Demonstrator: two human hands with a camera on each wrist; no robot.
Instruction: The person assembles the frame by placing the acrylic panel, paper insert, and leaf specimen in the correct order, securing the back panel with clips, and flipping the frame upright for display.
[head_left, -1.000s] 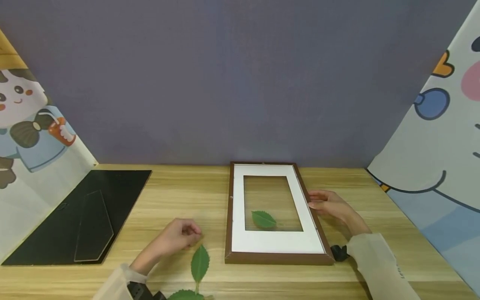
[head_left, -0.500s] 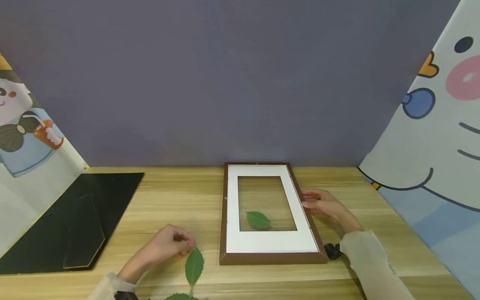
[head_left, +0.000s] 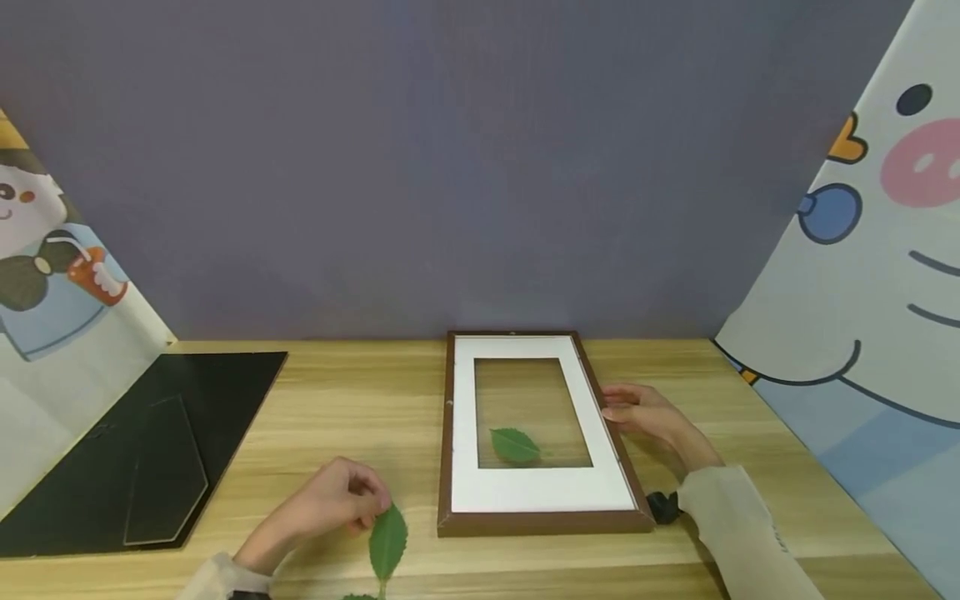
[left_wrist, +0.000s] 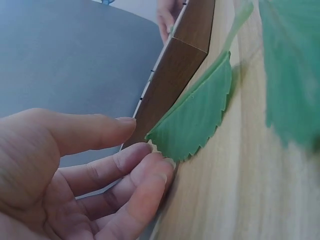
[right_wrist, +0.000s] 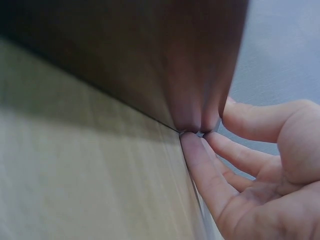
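In the head view, my left hand [head_left: 337,504] is at the tip of an upright green leaf [head_left: 387,542] with a toothed edge. The left wrist view shows its fingertips touching the leaf tip, with the thumb a little apart. A second leaf [left_wrist: 292,65] lies close by, near the bottom edge of the head view. My right hand [head_left: 652,417] rests its fingertips and thumb against the right side of a brown picture frame [head_left: 540,523]. Inside the frame is a white mat [head_left: 540,492], and another green leaf [head_left: 514,445] lies in its window.
A black backing board [head_left: 225,383] with a fold-out stand lies at the left of the wooden table [head_left: 360,400]. A grey panel [head_left: 435,167] rises behind the table. Cartoon-printed walls [head_left: 810,317] flank both sides.
My left hand has come down to the tip of the upright leaf and now touches it. The right hand stays at the picture frame's side. The head view has shifted slightly.
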